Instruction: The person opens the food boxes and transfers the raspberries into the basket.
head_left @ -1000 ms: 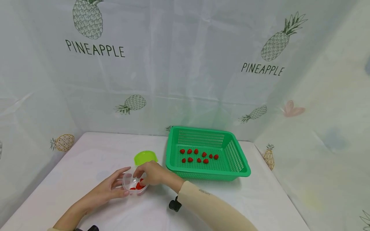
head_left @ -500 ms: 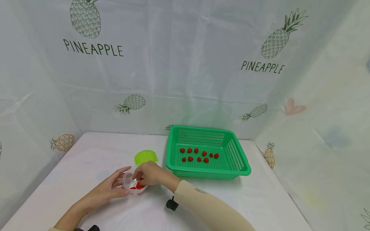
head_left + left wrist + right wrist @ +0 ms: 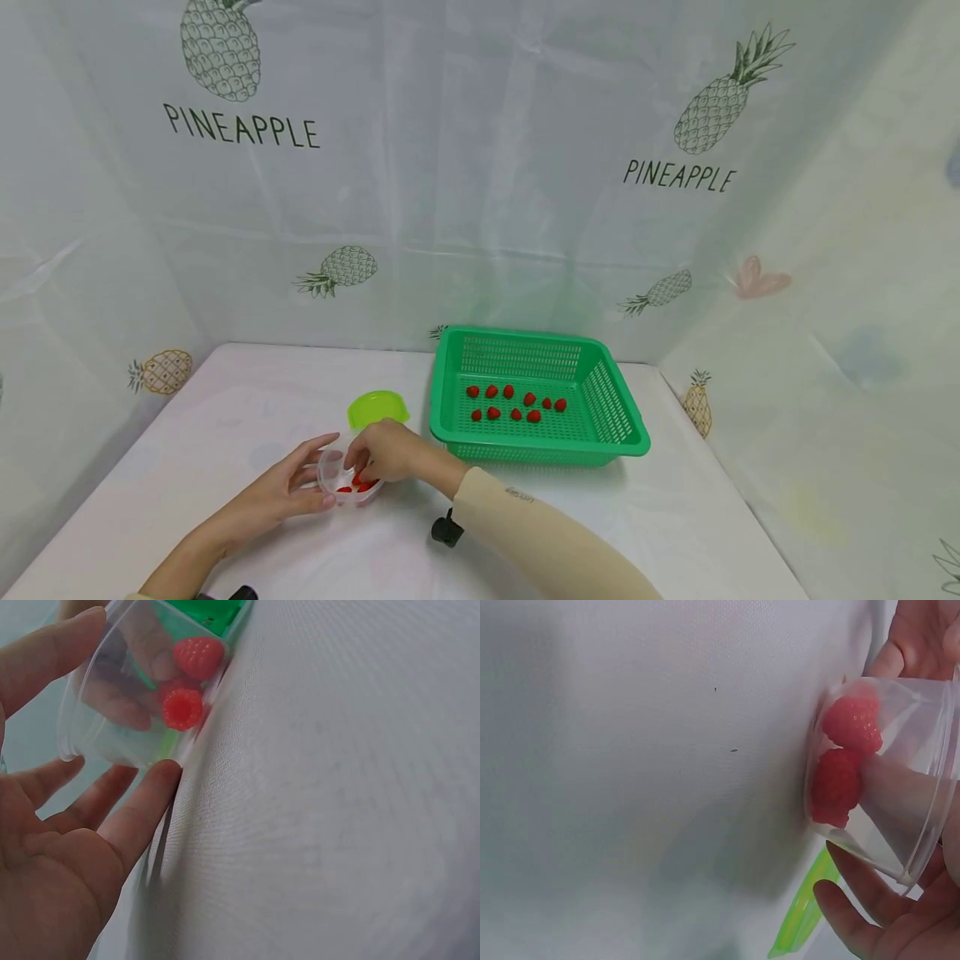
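Observation:
A clear plastic cup stands on the table with a few red raspberries at its bottom. My left hand holds the cup from its left side, thumb near, fingers beyond. My right hand reaches down inside the cup. In the left wrist view its thumb and finger close on a raspberry, partly hidden by others and the cup wall. The right wrist view shows a fingertip against a raspberry. Behind the cup lies a bright green lid.
A green perforated basket stands to the right of the cup. Several raspberries lie in two rows on its floor. The table has a white cloth, and a pineapple-print curtain hangs around it.
The right hand's fingers stay in the cup, and the raspberries there have shifted slightly. The right forearm has moved a little to the left; the left hand stays put.

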Action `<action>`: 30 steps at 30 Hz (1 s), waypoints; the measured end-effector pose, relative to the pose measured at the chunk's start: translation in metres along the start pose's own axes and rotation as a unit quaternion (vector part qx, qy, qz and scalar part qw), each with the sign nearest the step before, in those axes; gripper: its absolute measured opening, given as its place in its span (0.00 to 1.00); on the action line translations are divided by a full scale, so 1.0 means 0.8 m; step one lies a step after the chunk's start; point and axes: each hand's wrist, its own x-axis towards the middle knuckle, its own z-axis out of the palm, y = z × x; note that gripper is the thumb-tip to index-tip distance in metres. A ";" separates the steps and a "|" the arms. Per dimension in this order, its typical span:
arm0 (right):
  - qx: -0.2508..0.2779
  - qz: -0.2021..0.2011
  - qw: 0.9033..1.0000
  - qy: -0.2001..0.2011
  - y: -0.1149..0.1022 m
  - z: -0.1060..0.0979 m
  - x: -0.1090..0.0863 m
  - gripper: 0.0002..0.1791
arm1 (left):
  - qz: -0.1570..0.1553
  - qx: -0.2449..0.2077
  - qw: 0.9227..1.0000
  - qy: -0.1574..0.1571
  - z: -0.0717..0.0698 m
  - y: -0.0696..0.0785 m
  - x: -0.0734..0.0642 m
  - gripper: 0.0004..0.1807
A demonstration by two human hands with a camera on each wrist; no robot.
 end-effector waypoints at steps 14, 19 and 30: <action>-0.013 -0.031 0.997 0.069 0.005 -0.042 -0.018 0.07 | -0.013 0.013 1.000 0.004 0.000 0.000 0.004 0.50; -0.010 -0.048 0.994 0.095 0.008 -0.066 -0.027 0.08 | -0.016 0.014 1.000 0.007 0.000 0.000 0.002 0.49; 0.067 -0.024 0.985 0.157 0.057 -0.131 -0.085 0.08 | -0.004 0.009 1.000 0.006 0.002 0.001 0.003 0.51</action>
